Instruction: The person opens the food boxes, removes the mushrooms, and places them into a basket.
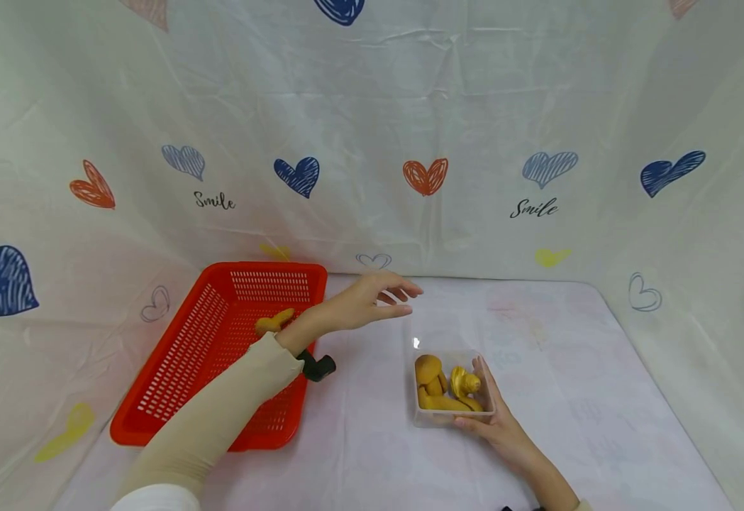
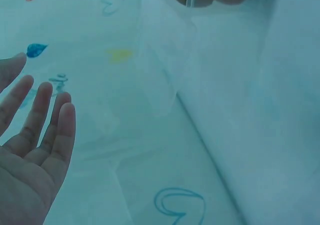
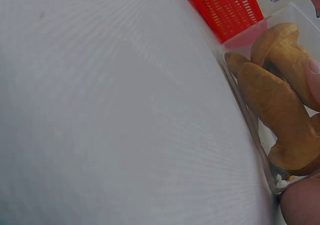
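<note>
Twice "Smile" (image 1: 534, 208) on sheet (image 1: 359, 213), mushrooms (image 1: 428, 369) in clear box (image 1: 432, 420)

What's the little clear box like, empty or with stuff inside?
Not empty: the clear box holds several yellow-brown mushrooms, seen from above in the head view, with the right hand gripping it.

Smooth plast. box (image 1: 434, 419); plast. basket (image 1: 208, 341).

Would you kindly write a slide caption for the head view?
The right hand holds a clear box of mushrooms; the empty left hand hovers near a red basket.
</note>
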Action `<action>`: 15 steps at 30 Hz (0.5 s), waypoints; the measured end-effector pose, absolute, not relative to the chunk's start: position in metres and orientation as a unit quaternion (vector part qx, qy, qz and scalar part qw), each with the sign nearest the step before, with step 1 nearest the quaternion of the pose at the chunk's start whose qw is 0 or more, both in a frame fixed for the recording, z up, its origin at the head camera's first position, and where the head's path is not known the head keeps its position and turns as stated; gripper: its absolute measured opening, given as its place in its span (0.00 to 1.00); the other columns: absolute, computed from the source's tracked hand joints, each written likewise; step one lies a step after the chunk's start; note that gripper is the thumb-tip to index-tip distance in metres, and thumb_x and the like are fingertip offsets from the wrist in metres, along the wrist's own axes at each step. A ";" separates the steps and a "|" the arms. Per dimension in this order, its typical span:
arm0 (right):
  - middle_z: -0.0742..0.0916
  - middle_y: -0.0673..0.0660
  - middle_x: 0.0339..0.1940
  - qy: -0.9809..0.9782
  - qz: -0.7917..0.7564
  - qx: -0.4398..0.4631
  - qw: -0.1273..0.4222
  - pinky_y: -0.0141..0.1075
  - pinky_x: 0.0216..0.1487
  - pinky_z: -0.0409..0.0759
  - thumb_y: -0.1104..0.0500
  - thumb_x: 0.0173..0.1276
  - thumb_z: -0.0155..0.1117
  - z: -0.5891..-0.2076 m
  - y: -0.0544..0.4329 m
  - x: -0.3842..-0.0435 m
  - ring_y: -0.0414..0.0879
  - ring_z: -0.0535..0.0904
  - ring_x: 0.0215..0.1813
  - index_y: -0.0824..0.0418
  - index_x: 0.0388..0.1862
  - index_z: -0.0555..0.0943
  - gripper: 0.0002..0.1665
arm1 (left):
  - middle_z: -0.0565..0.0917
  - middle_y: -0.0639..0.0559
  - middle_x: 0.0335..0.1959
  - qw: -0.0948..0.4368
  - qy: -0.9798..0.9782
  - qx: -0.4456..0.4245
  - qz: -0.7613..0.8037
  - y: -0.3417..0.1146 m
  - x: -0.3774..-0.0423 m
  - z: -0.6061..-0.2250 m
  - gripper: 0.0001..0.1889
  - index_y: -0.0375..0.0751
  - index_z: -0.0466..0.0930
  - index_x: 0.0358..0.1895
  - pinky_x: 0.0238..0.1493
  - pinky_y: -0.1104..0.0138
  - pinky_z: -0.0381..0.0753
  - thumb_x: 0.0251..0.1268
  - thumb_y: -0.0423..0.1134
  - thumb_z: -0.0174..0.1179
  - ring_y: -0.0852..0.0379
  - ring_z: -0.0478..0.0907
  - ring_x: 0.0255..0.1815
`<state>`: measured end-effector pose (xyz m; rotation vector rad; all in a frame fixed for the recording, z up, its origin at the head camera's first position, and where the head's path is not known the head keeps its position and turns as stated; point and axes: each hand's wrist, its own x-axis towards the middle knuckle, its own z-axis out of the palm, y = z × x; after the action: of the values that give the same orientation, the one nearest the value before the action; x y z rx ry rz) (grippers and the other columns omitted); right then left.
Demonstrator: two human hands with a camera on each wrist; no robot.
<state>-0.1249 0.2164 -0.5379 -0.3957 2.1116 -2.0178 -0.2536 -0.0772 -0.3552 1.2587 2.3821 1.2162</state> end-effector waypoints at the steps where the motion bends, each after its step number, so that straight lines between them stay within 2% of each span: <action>1: 0.35 0.59 0.82 0.712 -0.683 -0.131 0.099 0.24 0.58 0.70 0.69 0.66 0.68 -0.538 0.217 -0.125 0.69 0.28 0.78 0.42 0.82 0.31 0.67 | 0.80 0.49 0.59 0.096 0.798 0.430 0.410 -0.073 -0.252 -0.356 0.21 0.37 0.76 0.64 0.58 0.66 0.78 0.70 0.37 0.63 0.55 0.77 0.56; 4: 0.36 0.58 0.82 0.712 -0.683 -0.125 0.101 0.24 0.59 0.70 0.69 0.66 0.69 -0.539 0.217 -0.124 0.67 0.29 0.78 0.41 0.82 0.31 0.67 | 0.80 0.49 0.59 0.109 0.789 0.444 0.410 -0.061 -0.249 -0.360 0.21 0.38 0.76 0.64 0.58 0.67 0.78 0.70 0.37 0.63 0.56 0.77 0.56; 10: 0.36 0.60 0.82 0.712 -0.684 -0.129 0.096 0.23 0.59 0.69 0.69 0.67 0.67 -0.541 0.218 -0.126 0.68 0.28 0.78 0.45 0.82 0.31 0.65 | 0.80 0.48 0.58 0.147 0.775 0.462 0.405 -0.037 -0.242 -0.370 0.20 0.38 0.76 0.63 0.57 0.67 0.79 0.70 0.36 0.63 0.57 0.78 0.56; 15: 0.37 0.58 0.82 0.710 -0.686 -0.127 0.097 0.24 0.59 0.70 0.68 0.67 0.68 -0.540 0.218 -0.126 0.67 0.30 0.79 0.42 0.82 0.32 0.65 | 0.79 0.48 0.59 0.169 0.759 0.477 0.410 -0.023 -0.236 -0.378 0.19 0.38 0.76 0.63 0.59 0.63 0.78 0.70 0.35 0.63 0.58 0.77 0.57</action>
<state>-0.1263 0.2178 -0.5398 -0.3767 2.1023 -2.0314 -0.2363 -0.0232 -0.3784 1.3572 2.1568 1.1649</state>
